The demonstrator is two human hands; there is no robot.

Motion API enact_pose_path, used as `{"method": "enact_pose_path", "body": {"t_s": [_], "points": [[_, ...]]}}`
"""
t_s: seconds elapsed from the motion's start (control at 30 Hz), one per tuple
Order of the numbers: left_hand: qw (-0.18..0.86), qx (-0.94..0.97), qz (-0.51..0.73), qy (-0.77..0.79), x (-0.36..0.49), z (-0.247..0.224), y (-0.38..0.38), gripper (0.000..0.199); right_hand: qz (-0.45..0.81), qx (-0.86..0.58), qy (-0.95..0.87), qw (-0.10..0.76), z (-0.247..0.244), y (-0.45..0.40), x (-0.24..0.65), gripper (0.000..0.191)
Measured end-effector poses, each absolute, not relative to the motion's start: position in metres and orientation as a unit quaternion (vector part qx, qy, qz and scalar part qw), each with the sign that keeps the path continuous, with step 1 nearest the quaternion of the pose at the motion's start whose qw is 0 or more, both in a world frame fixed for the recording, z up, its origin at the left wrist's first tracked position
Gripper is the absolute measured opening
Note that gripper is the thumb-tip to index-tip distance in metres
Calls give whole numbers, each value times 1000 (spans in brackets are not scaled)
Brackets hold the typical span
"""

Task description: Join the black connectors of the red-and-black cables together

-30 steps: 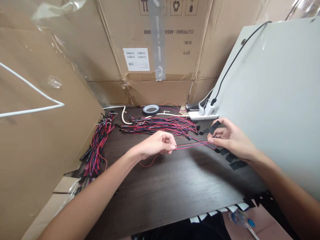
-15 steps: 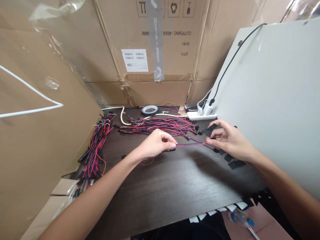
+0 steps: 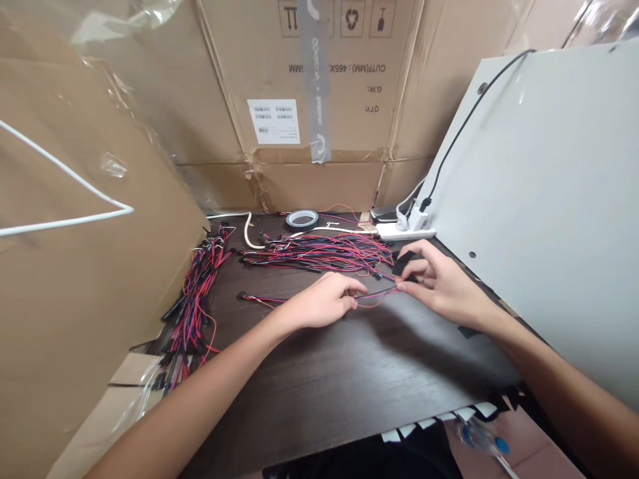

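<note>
A thin cable of red, dark and orange wires [image 3: 378,293] stretches between my two hands, just above the dark table. My left hand [image 3: 327,301] is closed, with thumb and fingertips pinching the cable. The cable's other stretch, ending in a black connector [image 3: 243,296], lies to the left, partly behind my left forearm. My right hand [image 3: 436,283] pinches the right end of the cable between thumb and finger. A piece of black tape [image 3: 403,263] hangs by its raised index finger. What exactly sits between the right fingertips is hidden.
Behind my hands lies a pile of red and black cables [image 3: 324,253]; another bundle [image 3: 197,286] lies at the left. A tape roll [image 3: 302,220] and a power strip [image 3: 404,231] sit at the back. White tabs [image 3: 426,423] line the table's front edge. Cardboard [image 3: 164,100] and a white panel [image 3: 554,179] flank the table.
My right hand has moved left, closer to my left hand. The left hand has shifted right and slightly down along the cable, and the cable's left end now shows on the table.
</note>
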State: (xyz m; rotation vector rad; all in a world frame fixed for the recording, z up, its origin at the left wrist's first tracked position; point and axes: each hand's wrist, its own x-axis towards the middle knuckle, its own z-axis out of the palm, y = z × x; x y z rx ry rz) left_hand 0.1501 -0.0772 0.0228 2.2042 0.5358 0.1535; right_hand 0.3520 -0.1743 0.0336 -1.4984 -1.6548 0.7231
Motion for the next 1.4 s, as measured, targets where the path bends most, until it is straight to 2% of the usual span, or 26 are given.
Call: {"method": "enact_pose_path", "body": {"t_s": [0.23,0.33,0.43,0.63,0.9,1.1,1.3,1.4], "points": [[503,832,123,201,154,25,-89,20,297,-549,-687,373,34,-167,327,31],[581,764,153,234,157,22,-91,14,299,-536,-696,373,34,-166,323,30],[667,675,179,259,159,20,-92,13,302,-541,-690,374,35,-165,323,32],[716,631,183,237,160,22,-96,16,323,-539,-680,379,38,-166,324,32],[671,677,122,277,156,17,-93,15,338,-546,-681,351,40,-169,335,33],[607,722,155,295,156,16,-87,12,363,-563,-623,405,45,-173,357,40],[565,756,160,290,155,12,-85,7,354,-575,-615,408,40,-174,359,42],[576,759,139,270,155,16,-86,15,355,-570,-613,417,41,-174,357,44]]}}
